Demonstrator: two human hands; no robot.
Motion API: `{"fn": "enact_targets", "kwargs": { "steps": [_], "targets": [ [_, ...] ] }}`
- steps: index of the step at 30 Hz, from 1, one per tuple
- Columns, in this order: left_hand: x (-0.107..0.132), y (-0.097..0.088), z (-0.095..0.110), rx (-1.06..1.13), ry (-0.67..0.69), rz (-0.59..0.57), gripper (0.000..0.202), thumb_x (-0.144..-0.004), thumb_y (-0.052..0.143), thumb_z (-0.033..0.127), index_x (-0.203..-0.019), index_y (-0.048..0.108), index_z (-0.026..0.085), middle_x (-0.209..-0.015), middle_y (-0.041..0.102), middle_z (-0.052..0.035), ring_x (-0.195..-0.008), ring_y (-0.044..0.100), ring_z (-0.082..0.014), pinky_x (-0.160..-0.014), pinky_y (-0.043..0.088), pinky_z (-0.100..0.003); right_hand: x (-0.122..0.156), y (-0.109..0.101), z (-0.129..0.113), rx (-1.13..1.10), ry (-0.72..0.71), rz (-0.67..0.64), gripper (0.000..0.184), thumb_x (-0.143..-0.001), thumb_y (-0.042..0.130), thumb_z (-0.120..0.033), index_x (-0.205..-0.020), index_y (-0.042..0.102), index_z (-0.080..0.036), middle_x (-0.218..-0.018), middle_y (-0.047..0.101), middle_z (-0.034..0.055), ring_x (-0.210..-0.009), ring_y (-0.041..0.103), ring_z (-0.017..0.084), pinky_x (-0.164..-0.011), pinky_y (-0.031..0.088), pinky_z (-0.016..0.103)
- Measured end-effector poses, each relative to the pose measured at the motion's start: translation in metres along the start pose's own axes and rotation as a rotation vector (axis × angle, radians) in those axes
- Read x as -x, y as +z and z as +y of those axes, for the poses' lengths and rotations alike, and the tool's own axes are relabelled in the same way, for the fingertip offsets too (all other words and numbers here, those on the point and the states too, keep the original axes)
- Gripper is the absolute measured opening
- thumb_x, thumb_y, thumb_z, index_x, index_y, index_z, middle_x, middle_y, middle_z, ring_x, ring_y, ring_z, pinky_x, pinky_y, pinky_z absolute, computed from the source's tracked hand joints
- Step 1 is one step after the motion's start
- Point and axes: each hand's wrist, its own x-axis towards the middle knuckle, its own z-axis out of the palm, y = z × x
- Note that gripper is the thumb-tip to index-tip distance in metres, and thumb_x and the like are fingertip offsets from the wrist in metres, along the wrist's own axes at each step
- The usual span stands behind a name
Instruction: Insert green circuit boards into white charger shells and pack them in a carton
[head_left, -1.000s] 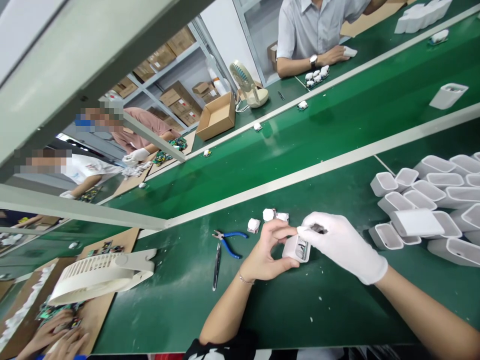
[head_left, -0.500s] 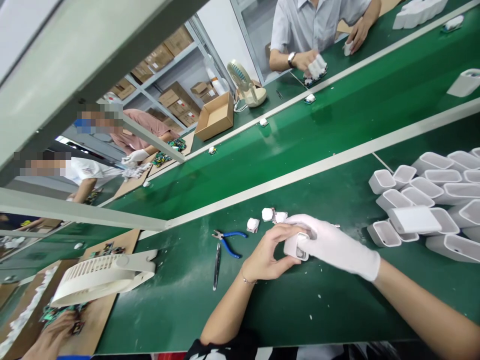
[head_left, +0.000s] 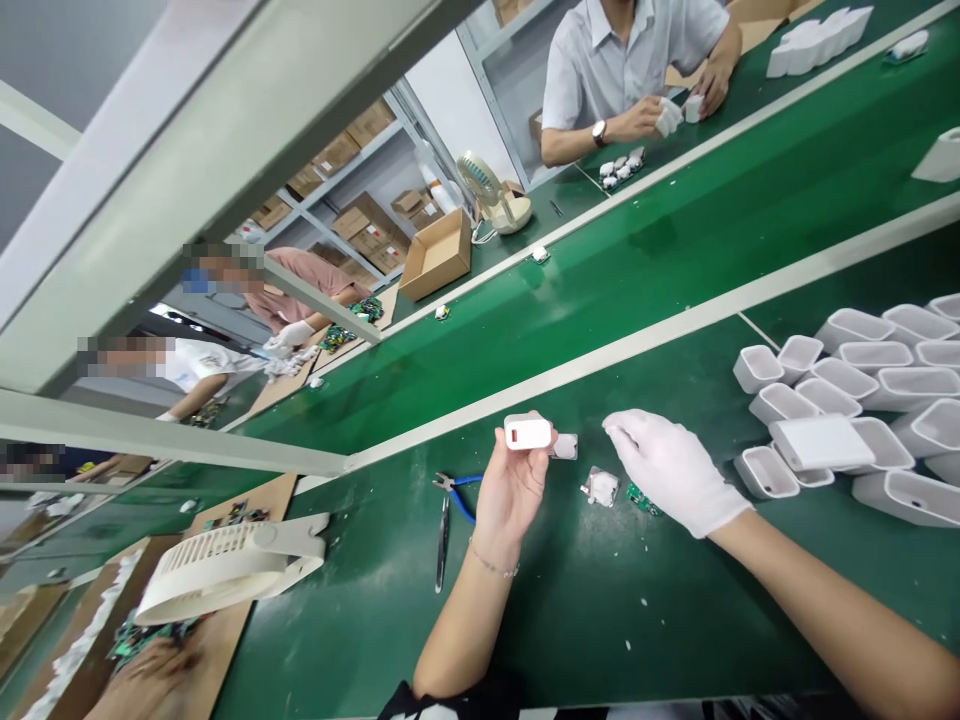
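Note:
My bare left hand is raised and holds a small white charger housing at its fingertips, the end with an orange port facing me. My right hand, in a white glove, hovers just right of it with fingers loosely curled and nothing visible in them. Below and between the hands lie a small white plug piece and a green circuit board on the green table. Another small white part lies just behind the housing.
A heap of empty white housings fills the right side. Blue-handled pliers and tweezers lie left of my left hand. A white desk fan lies at the left. Other people work across and along the green conveyor belt.
My hands have parted. The left hand lifted the white housing up and to the left, while the gloved right hand let go and drew back to the right. A plug piece and board now lie uncovered.

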Motion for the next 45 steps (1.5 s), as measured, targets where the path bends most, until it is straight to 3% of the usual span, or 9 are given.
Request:
{"fn": "enact_targets", "kwargs": {
  "steps": [6,16,22,26,31,34,38,42,45],
  "targets": [
    [0.003,0.016,0.008,0.122,-0.175,0.146,0.042,-0.101,0.029,0.031,-0.103,0.064,0.008,-0.084,0.072,-0.0095,-0.077,0.072,-0.0142,-0.061,0.059,-0.015,0.005,-0.004,-0.002,0.461,-0.162,-0.008,0.022,-0.093,0.041,-0.022,-0.084,0.061,-0.021,-0.084,0.067,0.0022,-0.073,0.062,0.018,-0.055,0.03,0.027],
    [0.005,0.026,0.006,0.072,-0.183,0.112,0.048,-0.101,0.029,0.031,-0.084,0.068,0.009,-0.082,0.072,-0.0087,-0.077,0.072,-0.0137,-0.066,0.059,-0.016,0.004,-0.005,-0.004,0.523,-0.156,-0.003,0.034,-0.097,0.036,-0.033,-0.08,0.062,-0.019,-0.08,0.067,0.0049,-0.072,0.063,0.02,-0.054,0.026,0.029],
    [0.011,0.03,0.002,0.074,-0.13,0.125,0.043,-0.1,0.034,0.032,-0.086,0.069,0.012,-0.089,0.071,-0.0074,-0.084,0.07,-0.012,-0.078,0.058,-0.018,0.004,-0.007,-0.005,0.473,-0.157,0.025,0.033,-0.089,0.037,-0.01,-0.109,0.061,-0.022,-0.102,0.068,0.0056,-0.079,0.064,0.018,-0.058,0.032,0.028],
    [0.011,0.026,-0.003,-0.004,-0.079,0.063,0.04,-0.099,0.035,0.032,-0.088,0.069,0.013,-0.094,0.072,-0.0076,-0.087,0.07,-0.0131,-0.081,0.058,-0.021,0.005,-0.009,-0.006,0.475,-0.163,-0.044,0.024,-0.087,0.04,-0.014,-0.087,0.063,-0.021,-0.083,0.068,0.0049,-0.072,0.064,0.02,-0.056,0.03,0.03],
    [-0.049,0.023,0.003,-0.313,0.272,-0.112,0.023,-0.087,0.059,0.027,-0.106,0.065,0.015,-0.112,0.068,-0.0087,-0.105,0.065,-0.0192,-0.093,0.054,-0.03,0.008,-0.009,-0.013,0.48,-0.191,-0.14,0.023,-0.091,0.041,-0.027,-0.078,0.059,-0.019,-0.075,0.067,0.0069,-0.069,0.065,0.023,-0.054,0.028,0.03],
    [-0.114,0.028,0.014,-0.824,0.59,-0.015,0.041,-0.086,0.056,0.017,-0.127,0.053,0.014,-0.136,0.052,-0.0129,-0.12,0.056,-0.0217,-0.103,0.046,-0.032,0.01,-0.009,-0.017,0.502,-0.202,-0.185,0.022,-0.09,0.044,-0.031,-0.083,0.059,-0.017,-0.075,0.066,0.0095,-0.071,0.065,0.025,-0.055,0.031,0.03],
    [-0.175,0.039,0.019,-1.234,0.648,0.017,0.055,-0.078,0.055,0.006,-0.132,0.046,0.002,-0.138,0.044,-0.0244,-0.123,0.052,-0.0298,-0.107,0.039,-0.042,0.01,-0.007,-0.015,0.513,-0.171,-0.145,0.025,-0.085,0.055,-0.033,-0.103,0.058,-0.015,-0.084,0.066,0.01,-0.074,0.065,0.025,-0.058,0.037,0.031],
    [-0.159,0.055,0.011,-1.342,0.75,-0.055,0.063,-0.071,0.062,0.007,-0.132,0.046,0.006,-0.14,0.042,-0.022,-0.137,0.032,-0.0331,-0.115,0.021,-0.047,0.008,-0.003,-0.012,0.499,-0.152,-0.113,0.035,-0.086,0.053,-0.026,-0.12,0.053,-0.016,-0.094,0.064,0.0124,-0.081,0.064,0.026,-0.063,0.043,0.032],
    [-0.101,0.073,-0.007,-1.477,0.999,-0.421,0.047,-0.08,0.06,0.022,-0.126,0.053,0.015,-0.13,0.054,-0.0155,-0.127,0.044,-0.0291,-0.11,0.028,-0.042,0.004,0.002,-0.006,0.472,-0.096,-0.1,0.031,-0.089,0.047,-0.023,-0.117,0.057,-0.012,-0.094,0.064,0.0158,-0.084,0.064,0.028,-0.068,0.047,0.036]
  ]
}}
